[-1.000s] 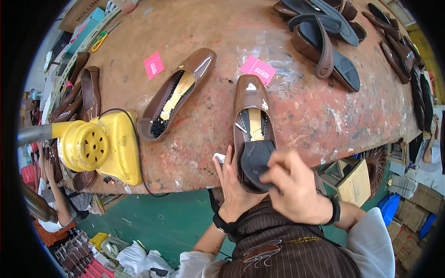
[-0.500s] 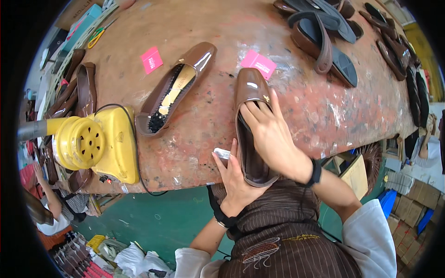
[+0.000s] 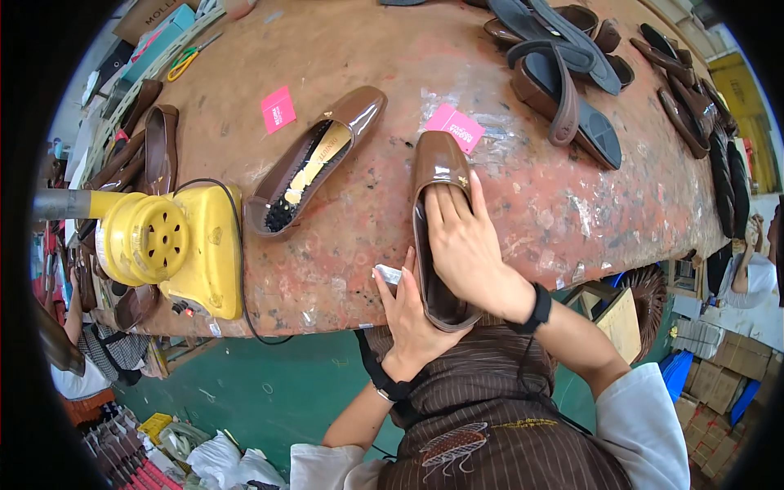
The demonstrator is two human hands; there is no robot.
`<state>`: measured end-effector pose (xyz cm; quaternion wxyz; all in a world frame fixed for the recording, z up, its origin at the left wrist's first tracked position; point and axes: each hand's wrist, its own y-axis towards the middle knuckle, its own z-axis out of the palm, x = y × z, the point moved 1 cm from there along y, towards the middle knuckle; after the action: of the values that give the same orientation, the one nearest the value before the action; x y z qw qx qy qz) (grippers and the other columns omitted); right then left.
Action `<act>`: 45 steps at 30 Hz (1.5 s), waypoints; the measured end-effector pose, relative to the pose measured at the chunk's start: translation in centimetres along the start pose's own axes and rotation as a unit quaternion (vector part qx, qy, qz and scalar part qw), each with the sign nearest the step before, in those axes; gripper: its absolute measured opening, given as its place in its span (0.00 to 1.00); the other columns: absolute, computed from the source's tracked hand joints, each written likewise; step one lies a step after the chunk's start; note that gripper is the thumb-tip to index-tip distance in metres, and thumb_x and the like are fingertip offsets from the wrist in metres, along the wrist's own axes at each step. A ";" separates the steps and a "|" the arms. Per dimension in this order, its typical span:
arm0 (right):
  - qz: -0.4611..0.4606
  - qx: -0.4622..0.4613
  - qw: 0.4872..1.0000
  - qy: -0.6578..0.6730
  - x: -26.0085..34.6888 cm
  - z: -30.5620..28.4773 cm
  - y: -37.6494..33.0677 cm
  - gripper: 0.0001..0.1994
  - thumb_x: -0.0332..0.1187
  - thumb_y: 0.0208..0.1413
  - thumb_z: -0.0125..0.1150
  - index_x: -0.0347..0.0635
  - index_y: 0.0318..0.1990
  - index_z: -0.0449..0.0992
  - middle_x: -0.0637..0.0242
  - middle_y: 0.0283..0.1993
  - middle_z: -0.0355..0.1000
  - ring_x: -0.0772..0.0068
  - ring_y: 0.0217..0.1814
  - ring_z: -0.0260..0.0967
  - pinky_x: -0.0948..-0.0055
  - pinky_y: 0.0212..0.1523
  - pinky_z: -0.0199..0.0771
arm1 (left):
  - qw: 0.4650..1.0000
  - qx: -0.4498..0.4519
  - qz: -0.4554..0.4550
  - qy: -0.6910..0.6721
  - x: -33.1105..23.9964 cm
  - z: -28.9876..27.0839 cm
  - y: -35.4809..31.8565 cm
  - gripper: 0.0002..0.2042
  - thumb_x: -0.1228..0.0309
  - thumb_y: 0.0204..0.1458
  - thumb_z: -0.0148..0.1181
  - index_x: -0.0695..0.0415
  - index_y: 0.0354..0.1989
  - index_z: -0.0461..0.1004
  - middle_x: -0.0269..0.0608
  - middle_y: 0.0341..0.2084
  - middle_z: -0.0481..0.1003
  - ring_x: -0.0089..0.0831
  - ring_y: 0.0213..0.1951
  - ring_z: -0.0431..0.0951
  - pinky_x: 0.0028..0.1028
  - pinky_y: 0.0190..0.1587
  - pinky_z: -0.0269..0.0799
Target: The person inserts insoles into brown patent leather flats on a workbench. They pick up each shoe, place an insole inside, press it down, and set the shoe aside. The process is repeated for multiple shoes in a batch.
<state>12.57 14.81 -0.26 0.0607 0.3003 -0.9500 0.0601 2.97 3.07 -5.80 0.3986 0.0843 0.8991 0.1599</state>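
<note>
While left hand [image 3: 414, 327] holds glossy brown square-toed shoe [image 3: 440, 155] at near edge of reddish table [image 3: 335, 265], right hand [image 3: 475, 260] inside, fingers' grip unclear.

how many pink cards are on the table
2: one card between the scissors and a shoe, another card just beyond the held shoe; more may be hidden.

Apron [image 3: 490, 400]: we saw dark brown, fine pale stripes | front: we noted an insect-like motif [image 3: 451, 449], brown with pale outlines, small yellow lettering [image 3: 524, 424] beside it | sleeves: we logged left sleeve [image 3: 325, 467] and right sleeve [image 3: 649, 429], both white, short | wrists: we had black left band [image 3: 392, 385], black right band [image 3: 539, 309]
</note>
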 end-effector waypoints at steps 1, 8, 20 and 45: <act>0.007 0.060 0.998 0.016 -0.4 -0.8 1.1 0.28 0.35 0.56 0.50 0.16 0.57 0.64 0.36 0.59 0.66 0.40 0.67 0.61 0.38 0.73 0.41 | 1.000 -0.004 -0.001 0.006 0.0 0.1 0.1 0.67 0.49 0.38 0.76 0.60 0.73 0.25 0.62 0.66 0.58 0.57 0.68 0.58 0.66 0.68 0.28; -0.011 -0.074 0.997 0.021 2.2 2.1 -4.1 0.32 0.35 0.56 0.51 0.13 0.61 0.58 0.29 0.64 0.59 0.32 0.71 0.52 0.37 0.73 0.40 | 1.000 0.010 -0.023 0.008 0.0 -0.3 -0.1 0.68 0.49 0.37 0.77 0.58 0.74 0.26 0.60 0.66 0.60 0.56 0.68 0.59 0.66 0.68 0.32; 0.003 -0.027 0.997 -0.069 -0.7 1.2 3.3 0.10 0.30 0.54 0.51 0.34 0.32 0.77 0.57 0.26 0.74 0.60 0.35 0.78 0.39 0.75 0.38 | 0.998 -0.003 -0.059 0.023 0.1 0.4 -1.0 0.64 0.54 0.32 0.79 0.66 0.72 0.38 0.65 0.66 0.55 0.68 0.70 0.46 0.60 0.69 0.40; 0.193 -0.366 0.555 0.721 -22.0 -13.7 -11.9 0.29 0.27 0.58 0.61 0.31 0.67 0.62 0.55 0.65 0.66 0.68 0.63 0.67 0.71 0.63 0.66 | 0.896 0.173 0.327 0.245 -5.5 9.0 29.4 0.35 0.84 0.37 0.63 0.51 0.60 0.68 0.48 0.67 0.60 0.50 0.66 0.60 0.53 0.68 0.55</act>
<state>38.44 19.61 10.88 0.8174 -0.0818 -0.5637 -0.0862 14.07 31.03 2.72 0.0700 0.3991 0.9036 0.1387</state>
